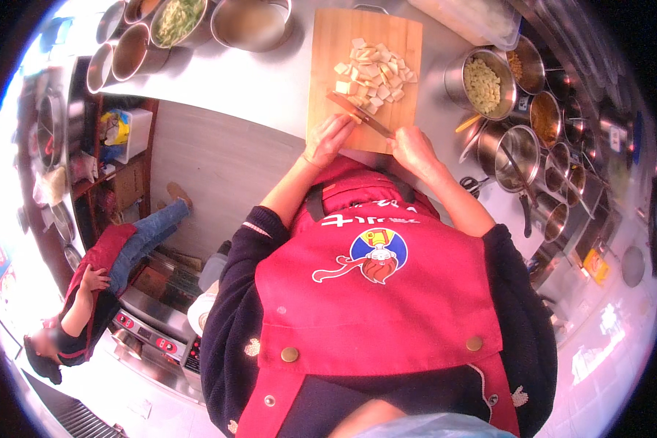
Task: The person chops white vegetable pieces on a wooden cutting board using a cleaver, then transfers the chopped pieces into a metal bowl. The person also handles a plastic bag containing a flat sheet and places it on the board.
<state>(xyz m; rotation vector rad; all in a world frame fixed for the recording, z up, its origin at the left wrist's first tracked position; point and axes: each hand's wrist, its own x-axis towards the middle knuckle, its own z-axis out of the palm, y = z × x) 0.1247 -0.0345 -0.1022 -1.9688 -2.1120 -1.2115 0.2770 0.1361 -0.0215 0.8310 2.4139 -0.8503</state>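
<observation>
A wooden cutting board lies before me on the metal worktop. On it is a loose pile of pale, flat-cut food pieces. My right hand grips the handle of a kitchen knife at the board's near right edge. The blade slants up and left across the board, just below the pile. My left hand is at the near left of the board, its bent fingertips holding a small pale food piece against the blade. The fingers partly hide that piece.
Right of the board stand a steel pot of diced pale food, several other pots, and scissors. A translucent plastic tub is at the back right. Several steel pots line the back left. A co-worker stands to the left.
</observation>
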